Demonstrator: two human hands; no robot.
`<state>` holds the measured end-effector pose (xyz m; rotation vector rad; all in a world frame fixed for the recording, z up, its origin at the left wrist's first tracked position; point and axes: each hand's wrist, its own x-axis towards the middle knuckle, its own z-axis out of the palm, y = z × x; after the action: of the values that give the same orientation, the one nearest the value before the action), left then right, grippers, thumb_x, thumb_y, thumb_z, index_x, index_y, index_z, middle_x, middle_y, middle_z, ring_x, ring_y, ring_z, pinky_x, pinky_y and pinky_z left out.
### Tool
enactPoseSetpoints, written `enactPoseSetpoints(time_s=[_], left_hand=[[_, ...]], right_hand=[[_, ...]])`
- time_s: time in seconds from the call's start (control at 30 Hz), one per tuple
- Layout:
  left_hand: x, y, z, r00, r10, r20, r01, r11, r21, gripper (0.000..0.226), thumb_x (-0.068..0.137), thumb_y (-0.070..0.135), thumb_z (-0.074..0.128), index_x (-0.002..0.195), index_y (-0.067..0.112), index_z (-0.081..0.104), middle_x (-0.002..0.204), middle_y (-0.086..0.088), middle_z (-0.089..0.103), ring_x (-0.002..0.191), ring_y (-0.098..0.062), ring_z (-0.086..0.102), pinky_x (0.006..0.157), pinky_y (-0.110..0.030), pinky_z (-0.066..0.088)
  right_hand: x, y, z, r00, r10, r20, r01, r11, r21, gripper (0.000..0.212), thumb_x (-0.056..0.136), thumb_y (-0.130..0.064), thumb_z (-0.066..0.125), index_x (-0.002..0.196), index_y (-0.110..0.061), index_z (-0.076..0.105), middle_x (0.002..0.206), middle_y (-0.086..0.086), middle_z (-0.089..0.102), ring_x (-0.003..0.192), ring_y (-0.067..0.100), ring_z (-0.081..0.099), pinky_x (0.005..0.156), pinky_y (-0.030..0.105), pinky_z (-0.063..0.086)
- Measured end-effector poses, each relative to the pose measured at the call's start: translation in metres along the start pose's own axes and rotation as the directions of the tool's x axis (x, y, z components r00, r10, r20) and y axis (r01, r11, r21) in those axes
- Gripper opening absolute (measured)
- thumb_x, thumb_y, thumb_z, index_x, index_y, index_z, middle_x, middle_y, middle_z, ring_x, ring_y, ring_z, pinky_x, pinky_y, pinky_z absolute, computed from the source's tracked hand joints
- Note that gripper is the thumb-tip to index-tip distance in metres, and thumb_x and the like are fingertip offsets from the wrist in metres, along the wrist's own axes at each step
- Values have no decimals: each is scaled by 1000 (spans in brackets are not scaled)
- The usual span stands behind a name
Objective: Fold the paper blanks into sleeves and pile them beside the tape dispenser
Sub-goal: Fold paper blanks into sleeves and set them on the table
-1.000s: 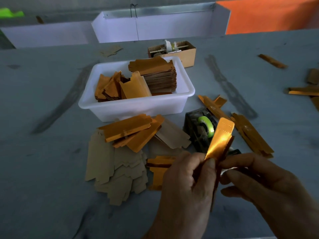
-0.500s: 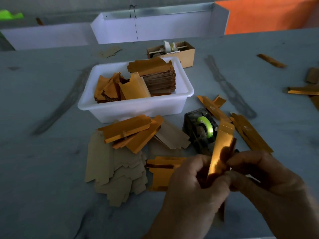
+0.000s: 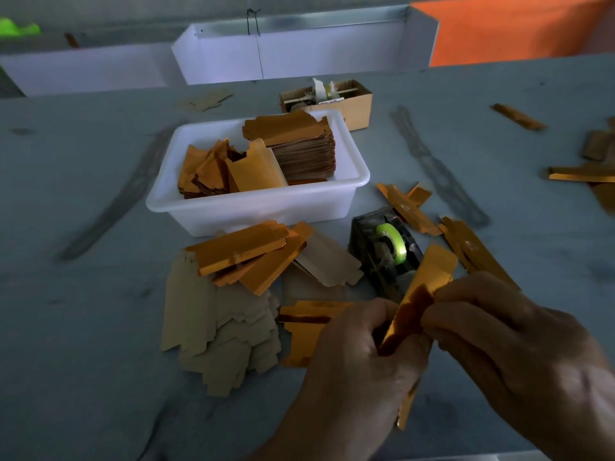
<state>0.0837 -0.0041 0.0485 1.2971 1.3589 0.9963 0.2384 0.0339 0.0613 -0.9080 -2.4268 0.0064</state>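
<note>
Pinching one gold paper blank (image 3: 429, 281) between them, the left hand (image 3: 352, 371) and right hand (image 3: 519, 354) hold it above the bench (image 3: 83, 361); their fingers hide its middle, and its lower end pokes out beneath the left hand. Just beyond the hands sits the tape dispenser (image 3: 386, 251), partly covered by the blank. Folded sleeves (image 3: 472, 247) lie beside it, beyond the right hand. The wrists are cut off.

We see shiny orange-gold paper blanks (image 3: 244, 249), some showing dull tan backs (image 3: 213, 324), on a grey surface (image 3: 83, 327) with darker streaks. The tub (image 3: 259, 207) is white, the tape dispenser (image 3: 382, 257) black with a lime-green roll (image 3: 392, 241).
</note>
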Motion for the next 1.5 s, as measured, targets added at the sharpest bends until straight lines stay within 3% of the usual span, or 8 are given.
enactPoseSetpoints(time_s=[0.1,0.3,0.4,0.63,0.9,1.13,1.3,1.5], left_hand=[[0,-2,1,1000,6,11,-6,1000,-5,9,88,27,65,86,19,68,66,-8,58,58,-10,50,58,-25,44],[1,-3,-2,999,-11,36,10,1000,17,10,88,27,64,84,19,68,57,4,53,55,-9,48,55,-23,42],[1,-3,-4,996,-62,59,62,998,-10,14,87,30,63,86,17,68,68,-8,63,65,-27,57,59,-22,47],[-1,1,-7,973,-174,151,187,979,-78,35,72,41,61,93,15,69,90,-24,65,85,-40,62,80,-52,52],[1,-2,-7,987,-89,134,90,996,-2,16,87,26,63,87,11,67,62,-5,51,59,-13,50,56,-22,42],[2,0,-9,990,-69,124,68,998,10,16,88,24,63,92,9,68,63,-5,54,61,-15,51,58,-25,45],[3,5,-11,976,-144,161,151,988,-35,21,86,29,64,96,11,69,91,-24,65,84,-39,62,79,-46,54],[4,0,-13,971,-107,213,116,993,-32,14,88,25,61,88,13,67,68,-9,54,64,-16,49,59,-24,41]], right_hand=[[1,4,0,999,-30,38,29,999,24,19,85,-25,48,100,-21,59,87,-1,64,52,11,59,44,18,46],[3,4,0,997,-30,69,27,998,48,24,85,-18,46,78,-9,67,79,2,58,44,12,53,39,20,44],[4,2,1,998,13,58,-22,989,148,24,86,-19,42,74,-7,59,75,1,54,45,9,53,40,19,44],[-2,10,-3,992,115,61,-129,919,372,20,88,-28,42,78,-13,52,75,-10,55,60,-1,59,50,21,49],[1,9,-7,988,8,154,-56,950,308,22,88,-26,47,90,-15,66,89,-7,55,58,-4,57,53,11,47],[5,6,-5,988,6,152,-40,974,222,24,88,-22,48,76,-9,64,79,-2,54,50,2,54,45,15,46],[3,6,0,987,47,155,-80,973,218,11,84,-13,54,75,-10,59,76,-3,50,47,8,53,43,18,46],[0,11,3,964,194,183,-257,863,435,21,94,-21,49,74,-23,54,68,-12,57,57,-1,59,52,6,43]])
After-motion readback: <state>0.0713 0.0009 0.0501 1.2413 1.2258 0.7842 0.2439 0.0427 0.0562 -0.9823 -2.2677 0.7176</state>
